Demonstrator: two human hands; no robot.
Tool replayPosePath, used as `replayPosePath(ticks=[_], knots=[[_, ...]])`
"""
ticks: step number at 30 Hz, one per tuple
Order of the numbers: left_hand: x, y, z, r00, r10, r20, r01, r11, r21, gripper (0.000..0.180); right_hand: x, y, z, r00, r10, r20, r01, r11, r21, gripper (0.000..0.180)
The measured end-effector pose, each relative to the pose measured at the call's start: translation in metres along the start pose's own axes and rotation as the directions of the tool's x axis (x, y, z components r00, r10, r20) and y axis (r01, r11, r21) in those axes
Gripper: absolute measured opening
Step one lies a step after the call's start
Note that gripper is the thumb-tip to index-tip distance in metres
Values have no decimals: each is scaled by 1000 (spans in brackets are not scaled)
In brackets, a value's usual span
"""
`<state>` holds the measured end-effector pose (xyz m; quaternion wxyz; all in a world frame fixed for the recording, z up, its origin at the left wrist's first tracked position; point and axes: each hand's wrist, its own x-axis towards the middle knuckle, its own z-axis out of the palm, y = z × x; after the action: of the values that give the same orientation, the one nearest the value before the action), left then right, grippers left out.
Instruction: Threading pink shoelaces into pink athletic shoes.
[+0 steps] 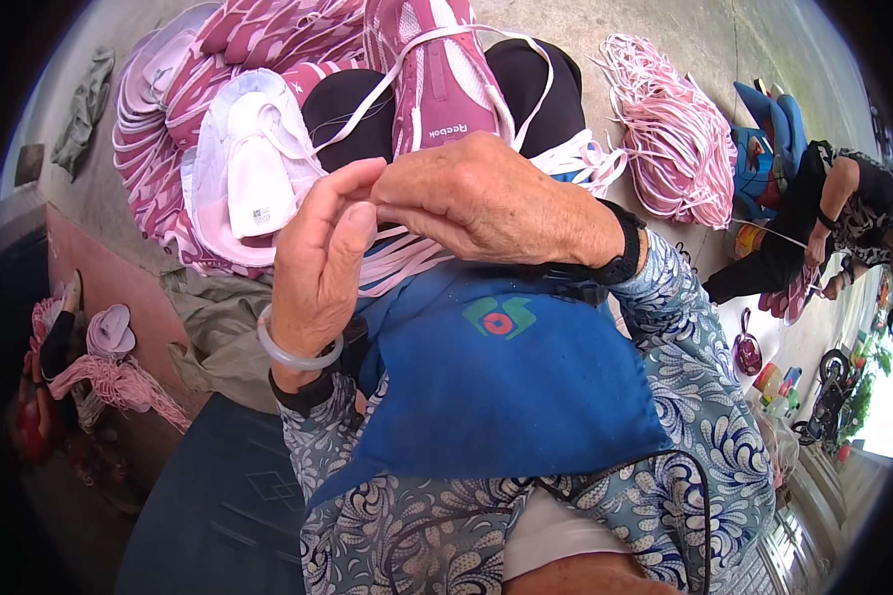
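The person sits with a pink shoe upper point(437, 79) laid across the knees, toe pointing away, presumably so that its lacing area faces the hands and stays put without being gripped. The left hand point(318, 268) is raised upright, fingers together and slightly curled, thumb tip meeting the fingers of the other hand; it appears pinched narrow on a pale pink lace point(407, 253), though the contact point itself is hidden. The right hand point(486, 203) lies palm down across the lap, fingers closed toward the left thumb, apparently nipping the same lace; what lies under the fingertips cannot be made out. A white lace loop point(526, 74) runs over the upper and back toward the hands, held taut enough to stand clear of the fabric. A loose bundle of pink laces point(585, 164) rests on the lap just beyond the right wrist, near at hand for picking. A blue apron point(506, 387) covers the lap, likely to keep pieces from slipping. To the left, a stack of pink uppers point(189, 129) lies fanned on the ground; a larger heap of pink cords point(670, 139) sits to the right. A second person point(843, 218) works well apart at the right edge.
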<state>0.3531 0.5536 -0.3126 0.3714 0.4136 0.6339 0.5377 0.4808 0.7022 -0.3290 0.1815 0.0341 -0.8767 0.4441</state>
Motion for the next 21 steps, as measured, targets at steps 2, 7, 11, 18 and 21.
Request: replayPosePath(ticks=[2,7,11,18,21], knots=[[7,-7,3,991,-116,73,120,991,-58,23,-4,6,-11,1000,23,-9,-24,999,-41,16],[25,-23,1,984,-111,-137,108,994,-32,23,-7,-3,-99,947,113,-300,-185,957,-223,26],[40,-28,20,954,35,-298,-35,999,7,18,-10,-20,-158,821,190,-539,-390,875,-286,26],[64,-54,68,906,422,42,-347,682,644,45,-34,57,-40,955,279,-98,-285,776,-563,31],[60,-62,71,884,450,124,-391,568,724,49,-43,72,-17,844,498,-198,-528,714,-460,25]])
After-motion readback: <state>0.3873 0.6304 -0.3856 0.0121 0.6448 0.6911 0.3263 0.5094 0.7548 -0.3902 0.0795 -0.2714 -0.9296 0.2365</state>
